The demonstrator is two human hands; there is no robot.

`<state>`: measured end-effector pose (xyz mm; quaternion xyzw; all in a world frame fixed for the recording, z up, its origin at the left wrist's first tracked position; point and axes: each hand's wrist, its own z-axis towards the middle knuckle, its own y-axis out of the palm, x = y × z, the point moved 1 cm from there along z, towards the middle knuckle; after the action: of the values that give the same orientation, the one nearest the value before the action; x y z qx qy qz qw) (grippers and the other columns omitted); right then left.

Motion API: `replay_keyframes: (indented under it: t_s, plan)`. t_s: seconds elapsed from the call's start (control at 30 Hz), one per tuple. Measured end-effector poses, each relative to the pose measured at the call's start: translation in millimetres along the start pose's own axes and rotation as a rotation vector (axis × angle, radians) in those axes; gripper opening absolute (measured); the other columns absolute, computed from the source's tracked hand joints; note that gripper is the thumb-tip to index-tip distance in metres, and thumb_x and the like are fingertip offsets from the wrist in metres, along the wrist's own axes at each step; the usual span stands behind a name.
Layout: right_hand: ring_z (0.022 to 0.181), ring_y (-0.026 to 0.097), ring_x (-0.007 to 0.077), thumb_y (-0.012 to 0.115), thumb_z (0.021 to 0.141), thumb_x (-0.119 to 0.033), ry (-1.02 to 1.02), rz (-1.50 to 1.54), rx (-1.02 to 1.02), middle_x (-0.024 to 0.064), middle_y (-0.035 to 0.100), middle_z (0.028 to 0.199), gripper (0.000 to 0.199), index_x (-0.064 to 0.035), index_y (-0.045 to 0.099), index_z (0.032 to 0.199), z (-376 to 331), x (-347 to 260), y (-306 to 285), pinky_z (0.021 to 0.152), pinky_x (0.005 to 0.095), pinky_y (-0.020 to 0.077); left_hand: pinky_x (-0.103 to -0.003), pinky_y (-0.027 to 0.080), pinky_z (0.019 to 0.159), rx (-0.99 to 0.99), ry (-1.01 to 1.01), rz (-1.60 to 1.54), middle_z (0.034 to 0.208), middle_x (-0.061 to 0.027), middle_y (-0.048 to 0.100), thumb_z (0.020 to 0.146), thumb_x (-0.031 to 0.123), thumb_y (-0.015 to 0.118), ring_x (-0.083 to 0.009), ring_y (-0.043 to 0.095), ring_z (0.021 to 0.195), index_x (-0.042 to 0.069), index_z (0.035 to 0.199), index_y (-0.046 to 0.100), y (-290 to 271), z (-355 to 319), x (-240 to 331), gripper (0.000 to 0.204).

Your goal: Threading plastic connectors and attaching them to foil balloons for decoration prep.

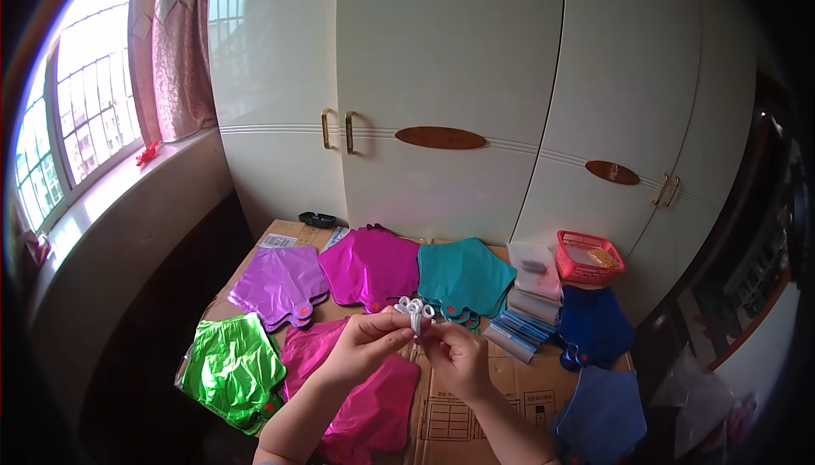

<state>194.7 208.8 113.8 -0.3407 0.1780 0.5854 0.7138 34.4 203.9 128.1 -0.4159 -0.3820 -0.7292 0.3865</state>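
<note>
Both my hands meet over the near middle of the cardboard, holding a small bundle of white strips with ring-shaped ends (414, 308) between them. My left hand (369, 344) pinches its left side with the fingers closed. My right hand (458, 359) pinches it from the right, thumb and fingers together. Just below and left of the bundle lie pink foil sheets (382, 401), shaped like uninflated balloons and partly covered by my left forearm. Behind it are a magenta foil stack (369, 266) and a teal foil stack (465, 277).
Lilac foil (276, 282) and green foil (231, 372) lie at left. On the right are dark blue foil (597, 325), grey-blue foil (601, 414), blue packets (519, 331) and a red basket (586, 271). The cardboard (458, 427) adjoins white cabinets (450, 58). A black object (317, 220) sits at the back.
</note>
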Motion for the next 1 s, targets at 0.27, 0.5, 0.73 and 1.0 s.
replay_keyframes:
  t_s: [0.27, 0.5, 0.73, 1.0]
  plan:
    - [0.054, 0.054, 0.017, 0.076, 0.069, -0.011, -0.27, -0.301, 0.14, 0.002, 0.055, 0.06, 0.016, -0.009, 0.061, 0.074, 4, -8, -8, 0.049, 0.0299, 0.0431, -0.03, 0.048, 0.073, 0.01, 0.228, 0.61, 0.092, -0.0078, 0.06, 0.08, -0.002, 0.062, -0.0187, 0.058, 0.087, 0.003, 0.101, 0.064, 5, 2, 0, 0.022]
    - [0.053, 0.052, 0.0144, 0.079, 0.068, -0.021, -0.256, -0.207, -0.005, 0.0008, 0.055, 0.061, 0.023, -0.0086, 0.059, 0.069, 8, 0, -20, 0.048, 0.0275, 0.0415, -0.03, 0.049, 0.069, -0.081, 0.117, 0.874, 0.082, -0.0083, 0.065, 0.077, 0.011, 0.069, -0.0202, 0.06, 0.078, 0.005, 0.094, 0.067, 13, 1, 12, 0.018]
    - [0.058, 0.058, 0.0105, 0.073, 0.076, -0.015, -0.002, 0.257, -0.115, 0.0023, 0.06, 0.068, 0.015, -0.0041, 0.062, 0.076, 2, 18, -18, 0.052, 0.023, 0.0452, -0.027, 0.048, 0.075, -0.218, -0.273, 0.124, 0.085, -0.0056, 0.066, 0.088, 0.016, 0.06, -0.013, 0.06, 0.082, -0.002, 0.094, 0.064, -1, 0, 5, 0.019]
    - [0.072, 0.063, 0.0094, 0.06, 0.085, 0.0, 0.083, 0.354, -0.013, 0.0055, 0.066, 0.083, 0.012, -0.0007, 0.064, 0.096, -5, 10, -1, 0.062, 0.0239, 0.0509, -0.028, 0.043, 0.086, -0.199, -0.229, -0.373, 0.092, -0.0053, 0.064, 0.091, 0.013, 0.055, -0.0124, 0.057, 0.092, -0.001, 0.099, 0.063, -2, 1, -2, 0.018]
